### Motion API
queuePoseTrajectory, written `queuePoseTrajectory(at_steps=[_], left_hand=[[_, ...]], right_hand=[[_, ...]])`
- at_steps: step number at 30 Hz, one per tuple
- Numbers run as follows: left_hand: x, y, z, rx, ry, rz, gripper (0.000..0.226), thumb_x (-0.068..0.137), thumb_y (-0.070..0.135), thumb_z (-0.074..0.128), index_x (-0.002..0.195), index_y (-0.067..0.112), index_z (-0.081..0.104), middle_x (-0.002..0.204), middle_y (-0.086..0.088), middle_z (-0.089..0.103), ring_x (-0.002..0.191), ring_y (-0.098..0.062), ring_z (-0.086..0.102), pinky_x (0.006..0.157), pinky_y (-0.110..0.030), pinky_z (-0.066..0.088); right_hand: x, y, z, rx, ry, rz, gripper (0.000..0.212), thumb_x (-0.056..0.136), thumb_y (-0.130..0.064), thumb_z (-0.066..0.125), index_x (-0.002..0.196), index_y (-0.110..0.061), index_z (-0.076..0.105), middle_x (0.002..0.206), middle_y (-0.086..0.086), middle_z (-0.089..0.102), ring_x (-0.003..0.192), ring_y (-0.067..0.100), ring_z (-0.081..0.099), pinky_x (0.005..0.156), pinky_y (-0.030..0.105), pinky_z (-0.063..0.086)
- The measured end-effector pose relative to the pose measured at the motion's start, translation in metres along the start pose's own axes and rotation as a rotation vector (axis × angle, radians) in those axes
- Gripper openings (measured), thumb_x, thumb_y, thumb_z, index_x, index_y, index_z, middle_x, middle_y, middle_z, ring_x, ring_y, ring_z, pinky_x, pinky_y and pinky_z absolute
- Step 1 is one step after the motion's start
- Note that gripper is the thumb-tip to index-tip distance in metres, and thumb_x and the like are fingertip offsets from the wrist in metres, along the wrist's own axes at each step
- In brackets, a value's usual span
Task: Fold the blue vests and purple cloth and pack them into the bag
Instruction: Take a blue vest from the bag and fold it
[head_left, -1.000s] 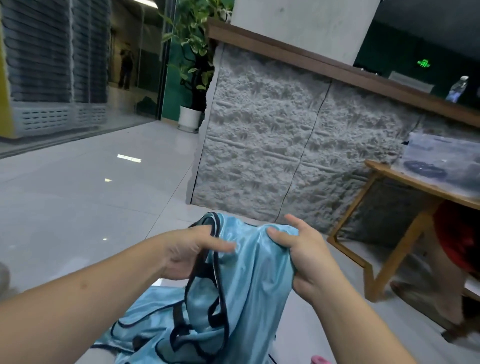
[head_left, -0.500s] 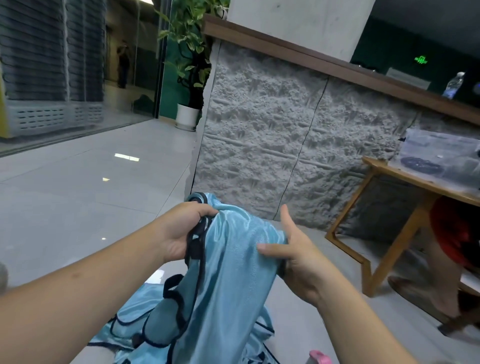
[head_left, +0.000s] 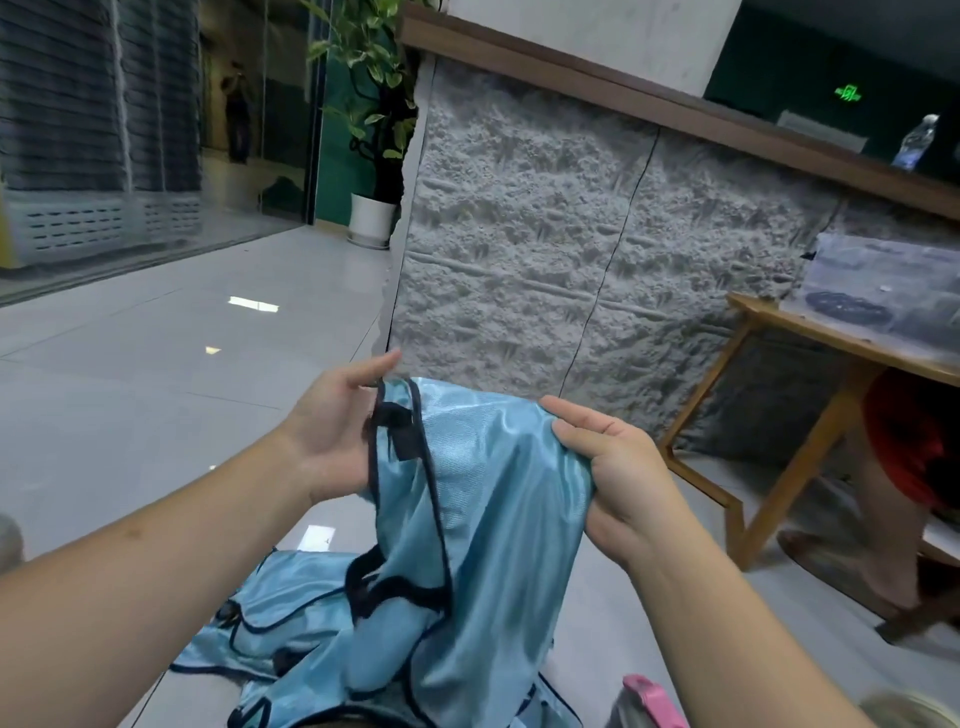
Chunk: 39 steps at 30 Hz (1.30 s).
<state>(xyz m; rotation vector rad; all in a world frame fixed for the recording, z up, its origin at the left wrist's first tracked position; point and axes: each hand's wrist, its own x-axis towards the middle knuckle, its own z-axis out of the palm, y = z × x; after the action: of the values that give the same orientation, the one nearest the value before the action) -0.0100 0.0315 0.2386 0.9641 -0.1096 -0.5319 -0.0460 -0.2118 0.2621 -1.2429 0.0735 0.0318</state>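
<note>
I hold a shiny light blue vest (head_left: 483, 499) with dark trim up in front of me. My left hand (head_left: 332, 431) is at its upper left edge, where the dark strap lies against my palm; thumb and forefinger point up and the other fingers are hidden behind the fabric. My right hand (head_left: 618, 467) grips the bunched upper right edge with curled fingers. The vest hangs down onto more blue vest fabric (head_left: 291, 623) heaped below. No purple cloth is in view.
A pink object (head_left: 649, 701) shows at the bottom edge. A wooden table (head_left: 779, 332) with a clear plastic box (head_left: 883, 280) stands at the right, with a person's leg (head_left: 883, 519) beside it. Ahead are a grey stone-faced counter (head_left: 571, 260) and a potted plant (head_left: 371, 218).
My left hand loosened and slid down the dark strap, its fingers now straighter. My right hand closed over the upper right edge and moved outward, spreading the top of the vest.
</note>
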Motion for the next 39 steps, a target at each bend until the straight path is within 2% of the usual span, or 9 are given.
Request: queuePoseTrajectory(at_steps=[3,8,17,21,25,30,35,37,39], left_hand=[[0.008,-0.019,0.002,0.117,-0.027,0.062,0.093,0.065,0.018,0.093,0.147,0.004,0.052,0.144,-0.021,0.059,0.118,-0.037,0.067,0.096,-0.05,0.056],[0.015,-0.021,0.02,0.314,0.113,0.085,0.07,0.077,-0.02,0.07,0.136,0.013,0.052,0.118,-0.025,0.072,0.103,-0.04,0.073,0.087,-0.053,0.061],[0.015,-0.003,0.021,0.313,0.441,-0.06,0.009,0.096,0.0,0.059,0.093,-0.004,0.066,0.069,-0.017,0.07,0.053,-0.027,0.07,0.049,-0.036,0.06],[0.01,0.0,0.019,0.369,0.421,-0.099,0.024,0.098,0.007,0.059,0.076,0.003,0.064,0.064,-0.011,0.066,0.049,-0.023,0.066,0.047,-0.029,0.057],[0.009,0.003,0.018,0.257,0.409,-0.076,0.021,0.102,0.017,0.058,0.093,0.0,0.067,0.074,-0.013,0.07,0.067,-0.027,0.071,0.069,-0.038,0.062],[0.007,0.002,0.013,0.199,0.5,-0.088,0.017,0.099,0.006,0.054,0.107,-0.004,0.067,0.092,-0.017,0.071,0.076,-0.031,0.073,0.067,-0.041,0.064],[0.004,-0.006,0.018,0.24,0.461,-0.043,0.062,0.103,-0.004,0.04,0.049,0.001,0.07,0.055,-0.011,0.066,0.043,-0.02,0.066,0.041,-0.027,0.054],[0.009,-0.005,0.017,0.233,0.464,-0.063,0.039,0.107,0.023,0.055,0.089,-0.005,0.075,0.07,-0.012,0.074,0.058,-0.024,0.074,0.052,-0.033,0.061],[0.005,-0.003,0.018,0.226,0.419,-0.136,0.057,0.092,0.047,0.073,0.123,-0.001,0.065,0.099,-0.016,0.078,0.084,-0.031,0.078,0.076,-0.044,0.064]], right_hand=[[-0.002,-0.003,0.001,0.024,-0.102,0.023,0.037,0.094,0.014,0.059,0.126,-0.004,0.067,0.111,0.023,0.077,0.11,0.039,0.073,0.082,0.04,0.065],[-0.001,-0.01,-0.003,-0.276,-0.178,-0.012,0.073,0.08,0.029,0.063,0.133,-0.021,0.068,0.113,0.015,0.078,0.099,0.035,0.077,0.075,0.038,0.064],[0.004,-0.014,-0.011,-0.338,-0.04,0.071,0.047,0.088,0.018,0.065,0.123,-0.011,0.076,0.114,0.027,0.075,0.087,0.037,0.077,0.076,0.041,0.066],[-0.001,-0.012,-0.009,-0.362,-0.074,0.089,0.033,0.091,0.014,0.065,0.109,-0.01,0.08,0.102,0.021,0.079,0.081,0.027,0.074,0.075,0.032,0.063],[0.0,-0.01,-0.009,-0.257,0.001,0.029,0.029,0.092,0.015,0.062,0.108,-0.003,0.078,0.101,0.023,0.078,0.077,0.026,0.075,0.069,0.032,0.064],[0.002,-0.01,-0.008,-0.176,0.072,-0.004,0.027,0.092,0.017,0.061,0.106,0.001,0.077,0.1,0.027,0.077,0.081,0.033,0.076,0.065,0.032,0.063],[0.003,-0.007,-0.007,-0.127,0.095,-0.027,0.025,0.091,0.017,0.063,0.106,0.002,0.077,0.103,0.027,0.077,0.084,0.032,0.076,0.068,0.032,0.063],[0.004,-0.006,-0.007,-0.122,0.096,-0.035,0.025,0.091,0.016,0.063,0.106,0.002,0.077,0.103,0.025,0.077,0.088,0.031,0.076,0.071,0.032,0.064],[0.004,-0.004,-0.007,-0.132,0.093,-0.037,0.024,0.091,0.016,0.064,0.106,0.002,0.077,0.102,0.024,0.078,0.089,0.03,0.076,0.072,0.031,0.064]])
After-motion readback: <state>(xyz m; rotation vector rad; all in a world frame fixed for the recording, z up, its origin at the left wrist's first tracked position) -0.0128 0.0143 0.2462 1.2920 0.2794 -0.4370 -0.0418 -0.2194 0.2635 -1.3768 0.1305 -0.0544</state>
